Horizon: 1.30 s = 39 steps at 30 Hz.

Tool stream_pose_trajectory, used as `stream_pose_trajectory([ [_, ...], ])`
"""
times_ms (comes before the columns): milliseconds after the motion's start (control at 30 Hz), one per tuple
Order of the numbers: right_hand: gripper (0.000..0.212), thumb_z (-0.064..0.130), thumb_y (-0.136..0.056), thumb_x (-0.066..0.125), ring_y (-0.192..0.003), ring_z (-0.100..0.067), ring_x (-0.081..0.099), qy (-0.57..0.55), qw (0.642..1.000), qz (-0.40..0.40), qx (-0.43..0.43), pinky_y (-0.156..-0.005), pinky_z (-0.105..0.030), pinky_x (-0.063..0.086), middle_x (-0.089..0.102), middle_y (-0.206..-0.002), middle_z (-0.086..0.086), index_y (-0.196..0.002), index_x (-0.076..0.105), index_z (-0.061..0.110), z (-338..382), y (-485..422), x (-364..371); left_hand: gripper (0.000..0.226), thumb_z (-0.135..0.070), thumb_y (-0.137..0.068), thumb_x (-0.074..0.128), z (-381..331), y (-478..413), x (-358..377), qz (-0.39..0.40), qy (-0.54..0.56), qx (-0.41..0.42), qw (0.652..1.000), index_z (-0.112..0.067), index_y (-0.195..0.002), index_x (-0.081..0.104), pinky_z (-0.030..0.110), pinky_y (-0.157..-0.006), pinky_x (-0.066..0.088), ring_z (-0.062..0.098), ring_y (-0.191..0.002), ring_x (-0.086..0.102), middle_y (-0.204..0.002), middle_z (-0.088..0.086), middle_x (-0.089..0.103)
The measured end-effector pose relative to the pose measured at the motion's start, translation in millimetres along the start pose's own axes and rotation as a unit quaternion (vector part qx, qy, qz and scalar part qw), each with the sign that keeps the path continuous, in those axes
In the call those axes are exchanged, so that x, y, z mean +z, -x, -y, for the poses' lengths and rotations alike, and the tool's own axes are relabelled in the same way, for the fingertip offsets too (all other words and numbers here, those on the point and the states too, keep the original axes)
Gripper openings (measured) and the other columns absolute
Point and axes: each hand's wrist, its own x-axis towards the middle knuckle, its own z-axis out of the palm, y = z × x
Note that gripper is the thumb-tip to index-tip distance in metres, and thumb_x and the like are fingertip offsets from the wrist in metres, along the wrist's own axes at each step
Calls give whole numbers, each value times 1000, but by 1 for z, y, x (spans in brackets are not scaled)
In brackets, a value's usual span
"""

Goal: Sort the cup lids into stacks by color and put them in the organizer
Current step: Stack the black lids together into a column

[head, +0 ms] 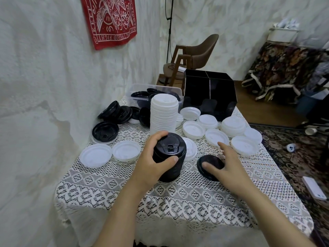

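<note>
Taking the desk [178,202] as a clock face with 6 o'clock nearest the person, both hands work just short of centre. The left hand [149,163] wraps a black stack [170,148] of nested lids, thumb across the near side and fingers curled round the far side, holding it upright on the lace cloth. At about 4 o'clock from it, the right hand [229,168] lies spread over a single black lid [211,160] flat on the cloth, thumb resting on top and fingers reaching past the far rim. Whether the fingertips already catch that rim is hard to tell, but nothing is lifted.

These lids look like thin moulded plastic: very light, slightly springy, smooth and probably slippery. A flat one is best taken by pinching opposite points of the rim, not the domed top. A stack likely wants a grip low on its side, so the top lids don't shear off.

Loose white lids [96,155] lie at 9 o'clock, with more around 2 o'clock. A tall white stack [164,113] stands just beyond centre towards 12. Loose black lids [115,113] are heaped at 10 o'clock. Behind them a clear bin [138,88] holds more black ones at 11. The black organizer [210,93] sits at 1 o'clock on the far edge, and its front slots look unfilled.
</note>
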Motion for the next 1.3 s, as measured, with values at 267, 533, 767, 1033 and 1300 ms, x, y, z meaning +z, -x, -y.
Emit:
stream_pose_trajectory([
  [267,83,48,-70,81,-123,-19,45,25,996,-78,-46,-101,-36,41,51,-130,5,-140,40,25,7,11,7,75,-45,-59,80,-1,-1,-1,-21,-37,9,999,-44,-127,49,36,-112,37,0,-129,43,-137,-26,42],
  [533,68,22,-71,86,-117,-2,52,-189,964,-4,-187,-102,-29,43,53,-126,18,-124,48,43,69,2,-11,81,-41,-59,85,0,-1,-2,-22,-49,3,999,-47,-128,44,34,-109,41,-1,-122,49,-132,-18,50],
  [767,70,28,-69,83,-123,5,45,-143,947,137,-252,-99,-8,34,51,-132,20,-131,52,32,95,-10,1,96,-39,-57,91,1,-2,-5,-18,-47,-10,999,-39,-139,41,36,-105,46,0,-119,54,-129,-16,57],
  [1033,70,28,-70,73,-134,5,34,-120,944,183,-247,-113,-23,30,40,-143,21,-136,50,37,101,-11,8,108,-41,-60,89,0,-2,-8,-8,-53,-20,998,-40,-147,25,29,-109,40,-5,-126,45,-137,-24,44],
  [1300,69,26,-72,69,-132,7,35,-174,936,204,-228,-108,-12,30,38,-145,18,-138,51,30,99,-8,16,87,-42,-60,86,-1,-2,-9,6,-46,-16,999,-55,-131,36,28,-103,45,-6,-121,50,-132,-25,50],
])
